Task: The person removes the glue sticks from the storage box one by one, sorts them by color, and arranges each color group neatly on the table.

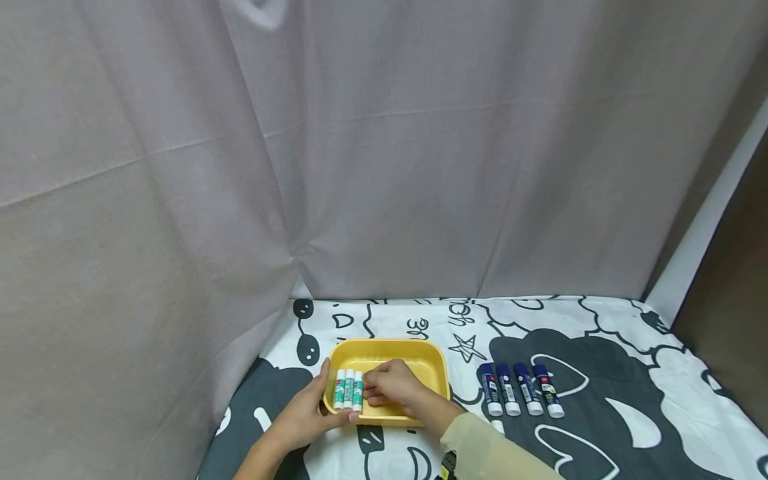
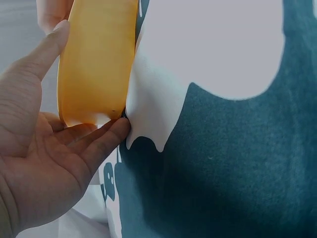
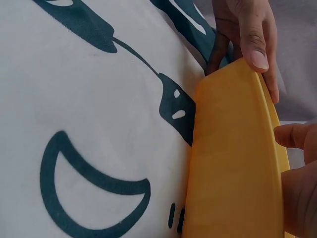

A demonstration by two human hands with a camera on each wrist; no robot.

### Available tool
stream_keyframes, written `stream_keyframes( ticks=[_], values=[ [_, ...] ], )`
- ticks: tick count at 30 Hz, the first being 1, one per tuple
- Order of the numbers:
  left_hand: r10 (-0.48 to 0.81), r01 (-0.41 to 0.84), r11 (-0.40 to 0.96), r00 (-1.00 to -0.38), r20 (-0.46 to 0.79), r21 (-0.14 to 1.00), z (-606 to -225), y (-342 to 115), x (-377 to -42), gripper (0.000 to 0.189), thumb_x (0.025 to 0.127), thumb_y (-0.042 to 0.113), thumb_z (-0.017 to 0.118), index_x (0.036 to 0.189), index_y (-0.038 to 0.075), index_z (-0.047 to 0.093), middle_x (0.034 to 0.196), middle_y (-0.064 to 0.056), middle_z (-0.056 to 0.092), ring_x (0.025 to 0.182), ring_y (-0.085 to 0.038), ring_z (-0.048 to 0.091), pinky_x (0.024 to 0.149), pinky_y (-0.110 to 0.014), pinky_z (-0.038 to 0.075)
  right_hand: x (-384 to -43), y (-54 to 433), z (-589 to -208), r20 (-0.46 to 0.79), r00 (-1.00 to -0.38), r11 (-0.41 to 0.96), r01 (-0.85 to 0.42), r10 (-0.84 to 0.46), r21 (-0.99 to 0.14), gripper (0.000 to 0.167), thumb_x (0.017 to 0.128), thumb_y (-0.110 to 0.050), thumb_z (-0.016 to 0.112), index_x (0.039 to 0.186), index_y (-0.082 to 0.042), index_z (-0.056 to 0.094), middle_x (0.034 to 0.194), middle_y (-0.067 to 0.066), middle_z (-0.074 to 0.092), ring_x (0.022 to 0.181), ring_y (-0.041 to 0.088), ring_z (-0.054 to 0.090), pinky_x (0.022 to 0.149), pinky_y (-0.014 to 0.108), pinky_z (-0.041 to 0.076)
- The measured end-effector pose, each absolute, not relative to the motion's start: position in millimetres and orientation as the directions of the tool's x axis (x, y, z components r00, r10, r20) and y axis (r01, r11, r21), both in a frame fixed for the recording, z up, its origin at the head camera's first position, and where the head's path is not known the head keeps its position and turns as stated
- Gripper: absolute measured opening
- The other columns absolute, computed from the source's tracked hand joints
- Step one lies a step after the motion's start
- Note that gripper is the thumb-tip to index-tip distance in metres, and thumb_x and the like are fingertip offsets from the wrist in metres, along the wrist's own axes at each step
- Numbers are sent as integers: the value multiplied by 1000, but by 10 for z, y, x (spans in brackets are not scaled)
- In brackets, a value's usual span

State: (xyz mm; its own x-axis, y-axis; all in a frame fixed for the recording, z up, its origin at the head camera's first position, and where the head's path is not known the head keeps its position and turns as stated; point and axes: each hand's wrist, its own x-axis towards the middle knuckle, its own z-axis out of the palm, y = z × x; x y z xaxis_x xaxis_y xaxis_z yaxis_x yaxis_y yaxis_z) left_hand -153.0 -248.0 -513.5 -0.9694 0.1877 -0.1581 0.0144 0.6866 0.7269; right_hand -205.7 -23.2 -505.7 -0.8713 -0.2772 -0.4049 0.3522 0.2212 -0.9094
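Observation:
My left hand (image 1: 309, 410) holds the left end of a yellow tray (image 1: 420, 350), its thumb at the front rim and its fingers along the end wall. In the left wrist view, the fingertips (image 2: 119, 129) reach under the tray's corner. Three white-and-green glue sticks (image 1: 349, 390) lie side by side in the tray's left part. Just right of them, my right hand (image 1: 393, 387) is inside the tray with bent fingers close to the nearest stick. Whether those fingers hold anything is hidden. The right wrist view shows only part of this hand (image 3: 299, 183) above the rim.
Several navy glue sticks with white ends (image 1: 509, 390) lie in a row on the patterned cloth (image 1: 690, 393), right of the tray. A small white end (image 1: 497, 425) shows beside the right sleeve (image 1: 486, 447). A grey curtain (image 1: 390, 167) hangs behind.

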Motion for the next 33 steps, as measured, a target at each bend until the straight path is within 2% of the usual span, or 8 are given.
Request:
stream_keyframes(
  ticks=[16,25,33],
  values=[
    [181,-5,679,-968,-174,734,-5128,-2472,-1524,131,86,59,93,178,10,15,176,-23,41,154,-40,52,124,-66,44,-2076,-339,-5183,-366,-904,258,307,-223,-916,22,101,-10,78,116,7,74,98,16,77,82,21,79,77,35,69],
    [192,11,683,-967,-165,730,-5153,-2497,-1527,130,87,60,91,179,11,13,175,-23,41,153,-40,52,123,-66,45,-2081,-405,-5181,-366,-905,307,294,-214,-905,30,97,-10,86,120,5,75,109,13,76,85,19,78,80,35,69],
    [211,42,679,-968,-139,733,-5151,-2510,-1527,130,88,59,91,179,10,13,175,-23,42,152,-39,53,122,-64,47,-2077,-475,-5164,-346,-910,317,266,-229,-910,27,97,-11,86,116,5,76,105,11,77,83,16,76,77,34,68]
  ],
)
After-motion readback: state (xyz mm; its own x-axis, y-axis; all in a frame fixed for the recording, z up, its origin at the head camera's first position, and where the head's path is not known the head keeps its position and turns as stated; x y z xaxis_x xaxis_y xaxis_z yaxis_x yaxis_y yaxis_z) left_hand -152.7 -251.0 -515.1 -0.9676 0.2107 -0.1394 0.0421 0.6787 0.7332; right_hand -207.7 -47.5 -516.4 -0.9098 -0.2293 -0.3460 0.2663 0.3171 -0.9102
